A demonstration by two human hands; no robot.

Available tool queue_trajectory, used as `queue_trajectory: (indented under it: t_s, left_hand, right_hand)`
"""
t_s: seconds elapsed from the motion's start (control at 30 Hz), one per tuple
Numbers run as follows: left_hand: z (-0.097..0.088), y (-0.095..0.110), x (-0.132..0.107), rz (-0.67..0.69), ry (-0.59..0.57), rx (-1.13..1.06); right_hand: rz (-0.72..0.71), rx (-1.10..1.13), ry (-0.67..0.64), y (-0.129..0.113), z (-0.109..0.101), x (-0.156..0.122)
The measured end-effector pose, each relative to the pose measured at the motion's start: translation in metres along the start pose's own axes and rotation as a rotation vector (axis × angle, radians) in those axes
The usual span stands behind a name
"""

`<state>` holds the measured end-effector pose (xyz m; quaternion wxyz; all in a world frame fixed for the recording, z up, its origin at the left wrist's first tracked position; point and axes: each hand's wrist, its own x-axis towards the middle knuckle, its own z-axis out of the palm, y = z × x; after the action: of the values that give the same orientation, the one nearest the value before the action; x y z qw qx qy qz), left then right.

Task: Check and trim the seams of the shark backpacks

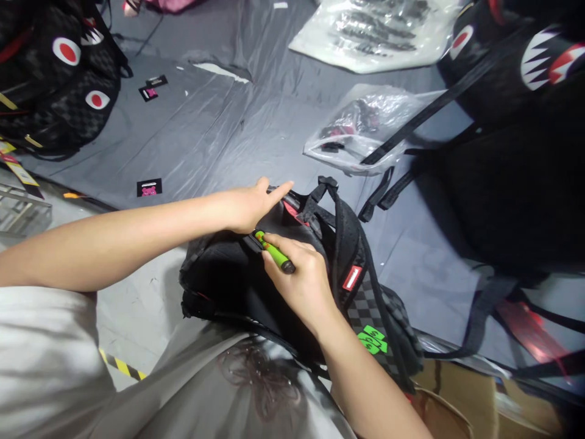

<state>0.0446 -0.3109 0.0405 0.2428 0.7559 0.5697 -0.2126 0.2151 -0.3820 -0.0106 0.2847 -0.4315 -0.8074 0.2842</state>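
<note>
A black backpack (237,277) lies against my body at the table's edge, with a grey checkered panel, a red label and green marks at its right side. My left hand (249,204) is closed on the bag's upper edge, its outermost finger pointing right; its other fingers are partly hidden. My right hand (299,268) grips a tool with a lime-green handle (276,253) and a black end, which looks like a screwdriver. The tool's tip is hidden near my left hand, over the bag's fabric.
Black backpacks with eye and teeth designs stand at the left (68,85) and right (516,152). On the grey-covered table (219,128) are an open clear plastic bag (361,131), a larger plastic pack (379,33) and small black tags (149,188). A cardboard box (466,396) is below right.
</note>
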Motion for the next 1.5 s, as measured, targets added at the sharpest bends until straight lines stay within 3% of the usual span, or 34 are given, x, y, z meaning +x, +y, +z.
queue_trajectory:
  t_s: [0.37, 0.93, 1.2, 1.5]
  left_hand:
    - [0.001, -0.001, 0.001, 0.011, 0.007, 0.004]
    - [0.004, -0.005, 0.004, 0.029, 0.025, 0.027]
    - [0.002, -0.003, 0.003, 0.018, 0.020, 0.028]
    - [0.007, -0.009, 0.004, 0.042, 0.044, 0.021]
  right_hand:
    - [-0.006, -0.056, -0.002, 0.001, -0.003, -0.002]
    - [0.012, 0.099, 0.048, 0.005, 0.007, 0.000]
    - [0.019, -0.026, 0.036, 0.001, -0.003, -0.005]
    - [0.065, -0.004, 0.062, -0.004, 0.007, -0.001]
